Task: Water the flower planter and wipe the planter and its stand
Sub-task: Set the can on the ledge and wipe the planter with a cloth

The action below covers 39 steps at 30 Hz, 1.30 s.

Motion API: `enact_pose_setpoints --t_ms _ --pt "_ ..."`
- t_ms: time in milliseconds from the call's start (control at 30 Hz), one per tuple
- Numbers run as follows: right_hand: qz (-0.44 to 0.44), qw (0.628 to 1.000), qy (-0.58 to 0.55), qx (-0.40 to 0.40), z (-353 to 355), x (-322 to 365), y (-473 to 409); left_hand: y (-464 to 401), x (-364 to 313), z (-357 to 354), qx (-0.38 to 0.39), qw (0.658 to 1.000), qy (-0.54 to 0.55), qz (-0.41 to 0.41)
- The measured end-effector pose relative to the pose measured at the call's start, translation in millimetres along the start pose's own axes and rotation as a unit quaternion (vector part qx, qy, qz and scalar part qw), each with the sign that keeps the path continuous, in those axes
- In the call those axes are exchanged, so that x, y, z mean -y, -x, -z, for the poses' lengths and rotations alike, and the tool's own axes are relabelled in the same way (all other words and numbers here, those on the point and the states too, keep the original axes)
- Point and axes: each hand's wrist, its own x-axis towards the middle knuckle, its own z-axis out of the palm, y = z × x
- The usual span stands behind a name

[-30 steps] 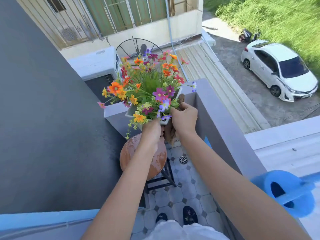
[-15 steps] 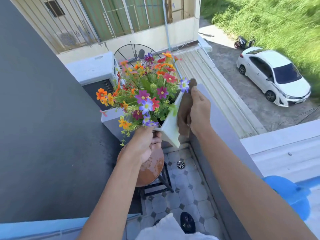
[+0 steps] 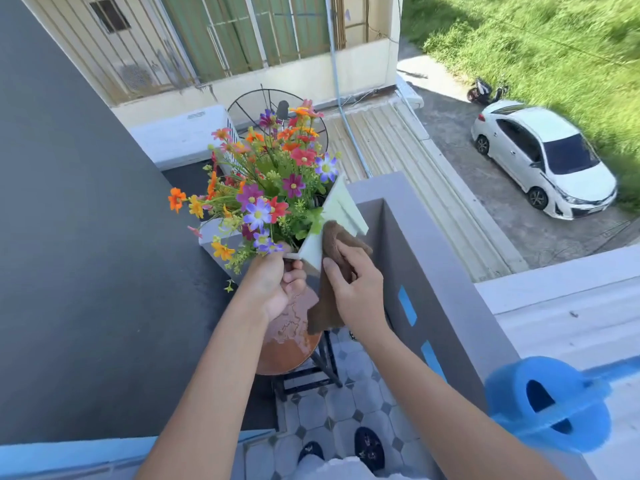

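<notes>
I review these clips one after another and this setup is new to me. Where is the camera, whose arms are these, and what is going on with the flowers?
There is no machine here. The camera sits on a person's head and looks down, so both bare arms reach in from below and their shoes show on the tiled balcony floor. The left hand has a grip on the white planter full of colourful flowers and tilts it above a round rust-coloured stand. The right hand presses a brown cloth against the planter's side, wiping it. A blue watering can rests on the grey balcony wall at the right. Far below are a roof and a parked white car.
</notes>
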Motion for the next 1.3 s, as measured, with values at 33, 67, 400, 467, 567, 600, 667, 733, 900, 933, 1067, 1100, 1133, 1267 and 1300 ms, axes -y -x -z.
enact_pose_setpoints --t_ms 33,67,400,467,567,600,667,733,900,933,1067,1100,1133,1267,1300 --pt "-0.029 1.0 0.009 -0.003 2 -8 0 0 0 2 0.003 1.0 -0.002 -0.002" --pt "-0.065 0.998 0.011 -0.001 4 -14 -1 0 0 4 0.003 1.0 -0.004 -0.005" --pt "-0.02 0.995 -0.07 -0.063 -17 40 -24 7 11 -11 -0.009 0.996 -0.069 -0.052" --pt "-0.015 0.994 -0.067 -0.085 -17 44 -41 9 11 -9 0.005 0.997 -0.059 -0.041" --pt "-0.012 0.993 -0.034 -0.109 -10 41 -69 12 9 -5 0.029 0.998 -0.045 -0.024" --pt "-0.012 0.994 -0.011 -0.11 -8 38 -76 13 7 -3 0.034 0.999 -0.037 -0.018" --pt "-0.037 0.992 0.023 -0.116 -3 27 -85 17 3 -2 0.042 0.999 -0.018 -0.01" --pt "-0.064 0.99 0.032 -0.125 -1 17 -85 19 0 -1 0.048 0.999 -0.009 -0.02" --pt "-0.098 0.99 0.041 -0.09 -8 11 -77 16 -6 -3 0.04 0.998 -0.019 -0.053" --pt "-0.107 0.991 0.035 -0.075 -9 12 -75 15 -7 -3 0.034 0.998 -0.018 -0.053" --pt "-0.09 0.996 0.014 -0.017 -15 21 -50 8 -8 -1 0.006 0.999 -0.012 -0.052" --pt "-0.078 0.997 0.001 -0.008 -17 25 -42 7 -7 -3 -0.005 0.998 -0.022 -0.06" --pt "-0.068 0.998 -0.017 -0.002 -18 31 -35 6 -7 -4 -0.016 0.997 -0.037 -0.071" --pt "-0.069 0.993 -0.091 -0.019 -25 51 -41 7 -6 -12 -0.025 0.99 -0.093 -0.106" --pt "-0.07 0.992 -0.098 -0.027 -25 53 -48 8 -7 -12 -0.021 0.988 -0.104 -0.109"
